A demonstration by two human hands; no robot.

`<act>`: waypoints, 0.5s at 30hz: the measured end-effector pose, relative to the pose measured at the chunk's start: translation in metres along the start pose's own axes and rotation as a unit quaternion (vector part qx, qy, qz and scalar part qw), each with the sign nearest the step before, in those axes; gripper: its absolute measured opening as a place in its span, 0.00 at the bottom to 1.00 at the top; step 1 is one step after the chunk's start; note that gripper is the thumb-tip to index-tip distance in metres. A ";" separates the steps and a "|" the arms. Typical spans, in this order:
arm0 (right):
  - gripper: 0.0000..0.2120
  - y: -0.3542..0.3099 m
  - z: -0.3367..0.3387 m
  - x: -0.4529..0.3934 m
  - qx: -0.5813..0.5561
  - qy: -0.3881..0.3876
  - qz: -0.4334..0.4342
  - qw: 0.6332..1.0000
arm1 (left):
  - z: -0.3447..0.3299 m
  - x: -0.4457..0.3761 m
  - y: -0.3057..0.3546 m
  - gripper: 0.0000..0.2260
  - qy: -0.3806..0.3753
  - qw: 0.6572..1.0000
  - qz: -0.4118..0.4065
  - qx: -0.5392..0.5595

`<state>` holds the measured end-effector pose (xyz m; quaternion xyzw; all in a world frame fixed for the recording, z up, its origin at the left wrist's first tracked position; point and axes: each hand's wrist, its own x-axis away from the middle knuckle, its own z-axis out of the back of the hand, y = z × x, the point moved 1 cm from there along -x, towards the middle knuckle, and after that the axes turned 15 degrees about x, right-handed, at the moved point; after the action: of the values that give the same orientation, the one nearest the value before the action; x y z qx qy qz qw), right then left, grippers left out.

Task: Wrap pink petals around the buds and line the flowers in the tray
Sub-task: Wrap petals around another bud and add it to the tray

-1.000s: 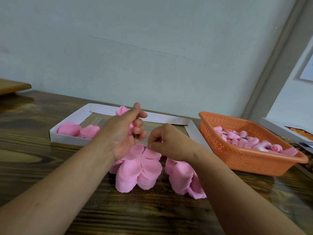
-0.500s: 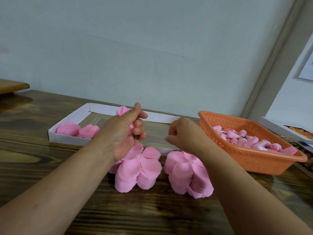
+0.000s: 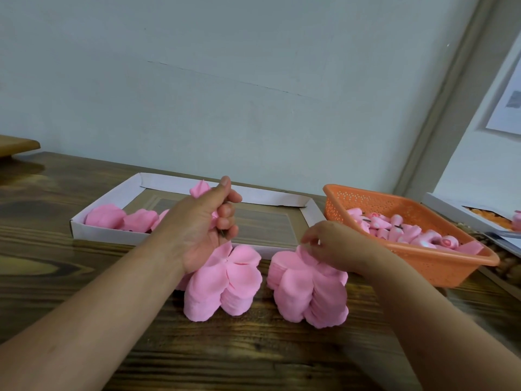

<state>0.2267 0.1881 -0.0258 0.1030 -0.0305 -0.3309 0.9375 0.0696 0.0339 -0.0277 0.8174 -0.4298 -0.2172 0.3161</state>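
Observation:
My left hand [image 3: 201, 221] grips a partly wrapped pink flower [image 3: 199, 189] upright, its top poking out above my fingers and its dark stem end below them. Two stacks of pink petals lie on the table: a left stack [image 3: 225, 280] under my left hand and a right stack [image 3: 308, 289]. My right hand [image 3: 337, 245] rests on the top of the right stack and pinches at a petal there. The white cardboard tray [image 3: 101, 231] behind holds several finished pink flowers [image 3: 124, 220] at its left end.
An orange plastic basket [image 3: 439, 263] with several pink buds [image 3: 394, 228] stands at the right. Another white tray [image 3: 462, 214] with orange pieces lies beyond it at the far right. A wall runs close behind the dark wooden table [image 3: 253, 354].
My right hand left the left petal stack, swung to the right and came down on the right stack. My left hand kept still with the flower.

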 end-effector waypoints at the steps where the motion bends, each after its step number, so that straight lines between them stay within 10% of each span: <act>1: 0.12 -0.001 0.000 0.000 -0.001 0.009 0.002 1.000 | 0.000 0.000 0.000 0.13 0.000 1.000 0.000 0.000; 15: 0.05 -0.001 -0.001 0.000 -0.005 0.035 0.017 0.999 | 0.002 -0.001 -0.001 0.13 -0.007 1.000 0.008 0.005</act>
<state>0.2264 0.1870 -0.0271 0.1096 0.0016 -0.3109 0.9441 0.0685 0.0343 -0.0303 0.8140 -0.4396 -0.2177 0.3109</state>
